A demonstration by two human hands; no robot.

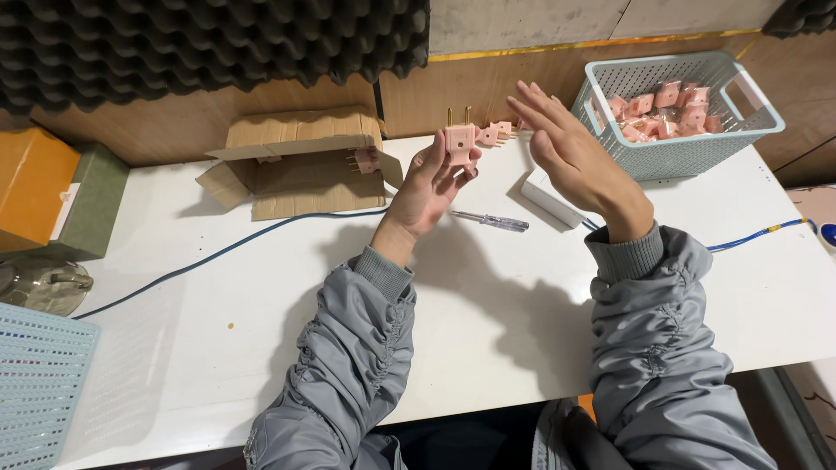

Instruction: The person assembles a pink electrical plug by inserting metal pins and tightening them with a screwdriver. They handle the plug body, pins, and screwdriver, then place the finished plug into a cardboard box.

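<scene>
A white table [218, 348] is carrying a cardboard box [300, 161] near its far edge. A basket [688, 148] is sitting at the far right corner. A screwdriver [490, 220] is lying mid-table.

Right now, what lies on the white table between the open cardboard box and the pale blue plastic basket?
In the head view: a small clear-handled screwdriver, a white rectangular block and loose pink plugs.

Plug [459, 139], in the left hand [427, 187]: matt pink plastic, two brass-coloured metal pins. Screwdriver [490, 220], just below the grip: clear plastic handle, shiny metal shaft. Table [218, 339]: smooth white. Basket [679, 148], right of the grip: pale blue perforated plastic. Box [300, 165], left: rough brown cardboard.
</scene>
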